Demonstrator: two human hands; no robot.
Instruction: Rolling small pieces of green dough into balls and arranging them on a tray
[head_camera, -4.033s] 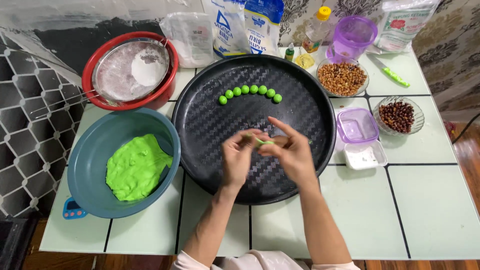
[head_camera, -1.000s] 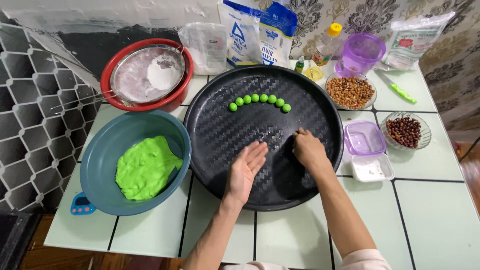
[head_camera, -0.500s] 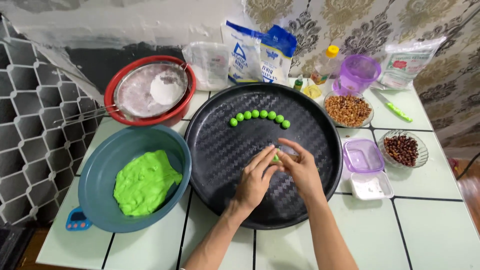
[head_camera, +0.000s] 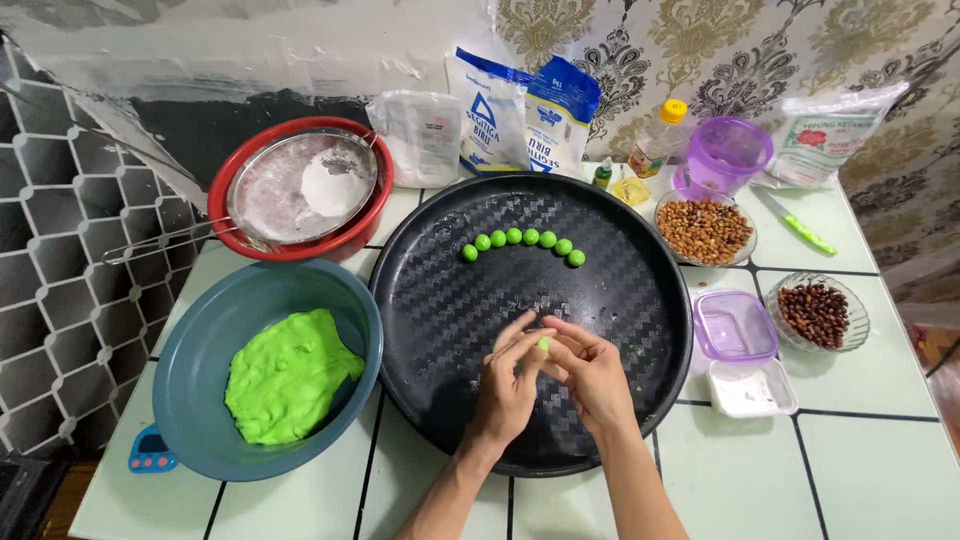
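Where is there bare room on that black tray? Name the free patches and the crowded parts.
The black tray is bare left of the left hand and right of the right hand, and between the hands and the row of green balls. Crowded: the table's far edge and right side, with bags, bowls and containers.

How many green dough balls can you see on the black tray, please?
7: six sit in a curved row at the far side of the black tray, and one small piece is pinched between both hands' fingers. None seem hidden.
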